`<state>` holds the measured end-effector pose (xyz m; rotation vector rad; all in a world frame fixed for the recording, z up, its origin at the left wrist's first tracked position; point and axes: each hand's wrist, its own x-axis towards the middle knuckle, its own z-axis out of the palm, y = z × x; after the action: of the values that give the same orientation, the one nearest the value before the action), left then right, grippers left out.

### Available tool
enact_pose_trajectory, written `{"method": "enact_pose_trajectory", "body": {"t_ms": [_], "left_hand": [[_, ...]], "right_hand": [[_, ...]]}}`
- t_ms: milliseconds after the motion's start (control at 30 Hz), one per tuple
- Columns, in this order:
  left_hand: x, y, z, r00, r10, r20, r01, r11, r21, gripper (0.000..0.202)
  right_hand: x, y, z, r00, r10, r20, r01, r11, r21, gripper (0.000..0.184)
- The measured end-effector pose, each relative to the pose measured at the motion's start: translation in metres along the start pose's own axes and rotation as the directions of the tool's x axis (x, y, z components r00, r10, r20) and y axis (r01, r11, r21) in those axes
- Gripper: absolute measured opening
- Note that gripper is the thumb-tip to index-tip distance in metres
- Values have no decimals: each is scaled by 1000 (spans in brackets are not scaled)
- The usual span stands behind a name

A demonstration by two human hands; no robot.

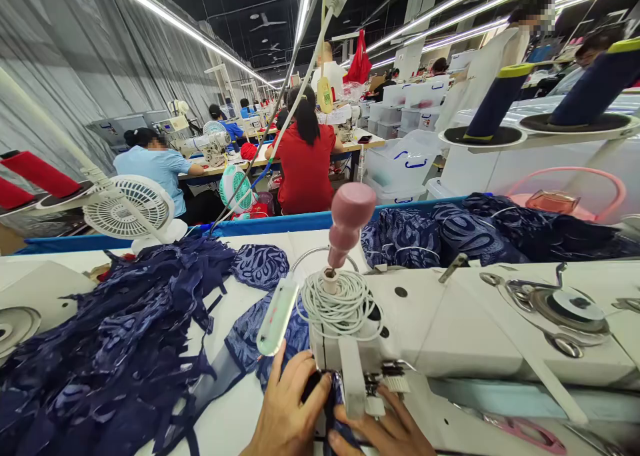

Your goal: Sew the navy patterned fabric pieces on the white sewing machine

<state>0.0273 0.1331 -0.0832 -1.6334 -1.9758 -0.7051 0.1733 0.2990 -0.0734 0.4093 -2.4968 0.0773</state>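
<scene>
A white sewing machine fills the right half of the table in front of me. Under its needle head lies a piece of navy patterned fabric. My left hand presses on this fabric just left of the needle, fingers pointing toward it. My right hand rests flat on the fabric right below the presser foot, fingers spread. A pink knob and a coil of white cord sit on top of the machine head.
A big heap of navy fabric strips covers the left of the table, with more navy pieces behind the machine. A white desk fan stands at the left. Other workers sit at machines ahead. Dark thread cones stand at the upper right.
</scene>
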Motion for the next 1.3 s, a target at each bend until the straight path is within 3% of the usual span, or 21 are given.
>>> {"method": "enact_pose_trajectory", "body": {"t_ms": [133,267,633,800,900,967,1133,1300], "left_hand": [[10,5,-16,997,52,-56,-54,997,-46,22],[17,9,-23,998,43,-48,-45,997,-58,27],[6,8,-7,997,23,-75,-27,998,-51,26],[13,6,-7,999,2,33,-2,1000,-13,25],[15,6,-11,999,-36,-19,35,998,-53,26],[16,6,-15,997,-49,-53,43,994,-100,24],[13,5,-21,998,-65,-12,62,986,-157,33],[7,6,-14,1000,4,-7,-5,993,-115,24]], "right_hand": [[7,-7,7,997,72,-38,-75,993,-89,24],[7,-16,11,984,117,-132,-115,993,21,19],[-3,-9,9,988,154,32,-156,984,85,18],[-3,-11,15,995,99,-31,-99,995,-19,21],[-1,-12,11,985,123,-121,-129,991,-41,14],[1,-12,6,988,109,-109,-113,993,-31,12],[4,-12,1,981,139,-136,-139,990,12,10],[3,-14,5,974,145,-175,-138,989,53,7]]}}
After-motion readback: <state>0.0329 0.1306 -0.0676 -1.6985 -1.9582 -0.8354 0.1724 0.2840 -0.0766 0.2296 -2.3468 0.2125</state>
